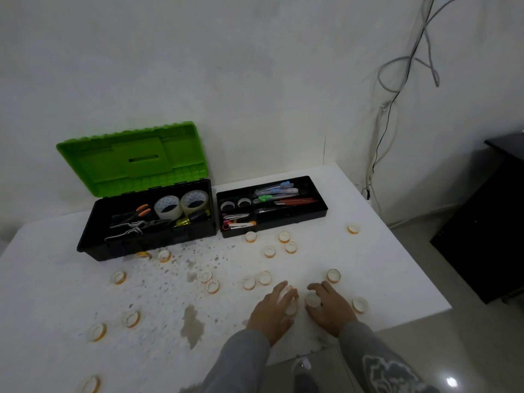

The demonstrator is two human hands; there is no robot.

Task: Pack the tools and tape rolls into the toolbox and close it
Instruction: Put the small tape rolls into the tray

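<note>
Right hand [330, 310] lies knuckles-up on the white table [391, 259], thumb and fingers curled round a small roll [312, 299] that stands on end. At its 9 o'clock my left hand [270, 309] arches over a second roll [287, 292] with its fingers bent around it. The palm hides most of that one, and I cannot tell whether the pale shape under the fingertips is another roll.

Both wrists come up from 6 o'clock in grey sleeves. Loose rolls [333, 276], clear rings edged in orange, are scattered around; the nearest sit at 1 and 3 o'clock of my right hand. One at the far 8 o'clock is cut off by the frame edge.

At 10 o'clock stands the toolbox [136, 245], a black base with its green lid [133, 163] raised toward the wall. It holds two large tape rolls [167, 208] and pliers [133, 225]. Just beside it, at its 3 o'clock, the black tray [283, 226] holds slim tools too dim to name.
</note>
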